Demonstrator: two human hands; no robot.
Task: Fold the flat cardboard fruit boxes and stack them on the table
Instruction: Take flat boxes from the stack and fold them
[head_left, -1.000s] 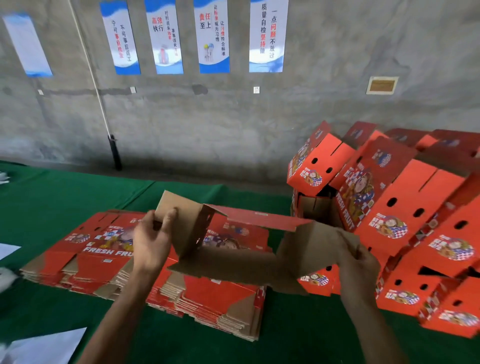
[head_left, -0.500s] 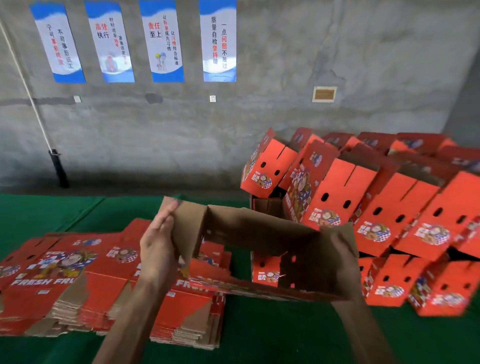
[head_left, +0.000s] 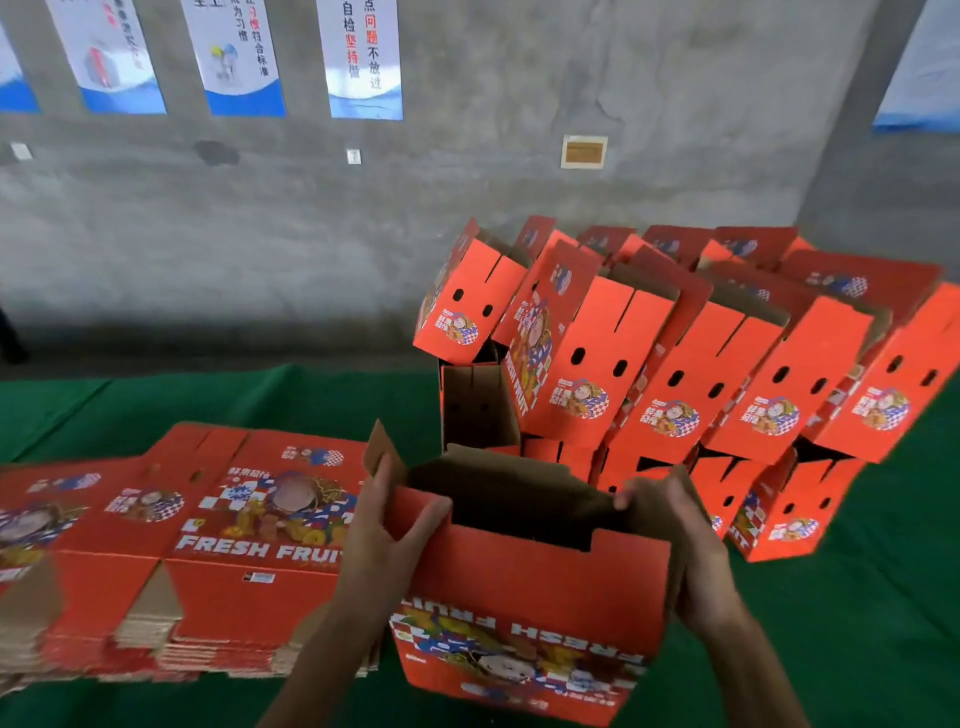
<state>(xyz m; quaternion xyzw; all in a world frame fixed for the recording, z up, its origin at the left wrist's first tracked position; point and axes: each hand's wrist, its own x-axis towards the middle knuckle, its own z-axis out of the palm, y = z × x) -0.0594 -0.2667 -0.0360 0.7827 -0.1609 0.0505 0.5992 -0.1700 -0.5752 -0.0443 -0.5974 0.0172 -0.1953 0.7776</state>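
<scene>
Fruit box (head_left: 530, 587), squared open near the worktop's (head_left: 831, 623) front edge: my left hand (head_left: 387, 540) and right hand (head_left: 685, 551) grip its ends; flaps likely next.

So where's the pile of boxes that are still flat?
The flat stack lies on the green table at lower left, just left of the left hand.

The fruit boxes (head_left: 597, 358) are corrugated cardboard, printed matt red outside (raw brown inside); green cloth covers the table (head_left: 857, 623); the wall (head_left: 519, 171) is rough concrete.
</scene>
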